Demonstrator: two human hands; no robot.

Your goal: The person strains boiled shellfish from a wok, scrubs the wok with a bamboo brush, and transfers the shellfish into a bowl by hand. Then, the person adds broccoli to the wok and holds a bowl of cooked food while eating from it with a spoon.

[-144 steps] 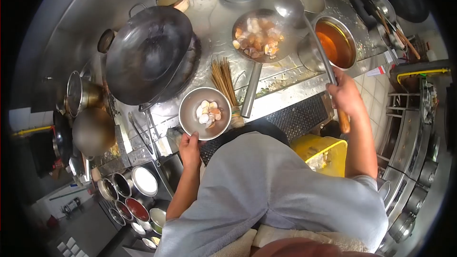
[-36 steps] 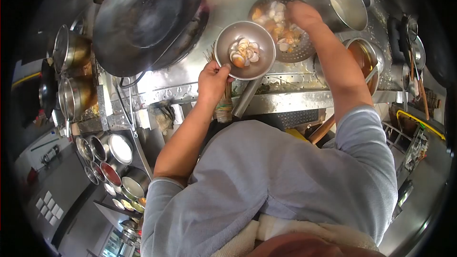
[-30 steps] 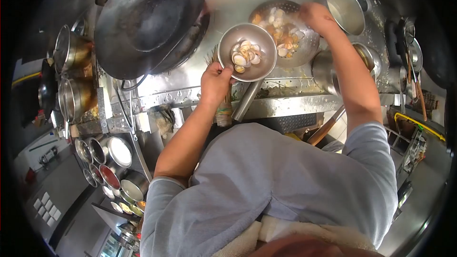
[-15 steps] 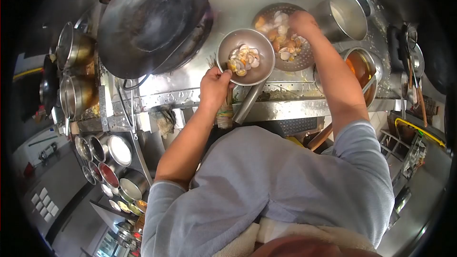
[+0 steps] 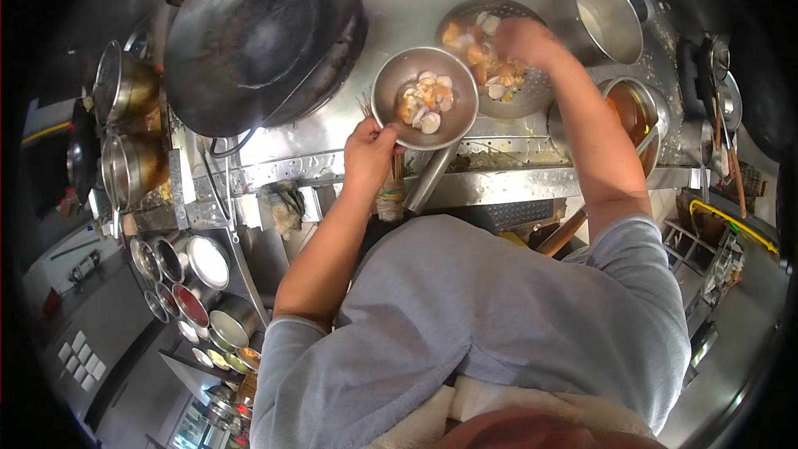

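We face a wok (image 5: 262,41) at eleven o'clock, a strainer (image 5: 534,100) at one, a bowl (image 5: 457,120) at twelve.
Our left hand (image 5: 368,152) pinches the bowl's rim at its seven o'clock; our right hand (image 5: 525,41) blurs over the strainer, its opening and hold impossible to tell. Clams (image 5: 430,100) lie in bowl and strainer.

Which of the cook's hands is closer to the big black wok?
Left. The left hand grips the small bowl, just beyond the big black wok's lower right; the right hand is farther right, over the perforated strainer.
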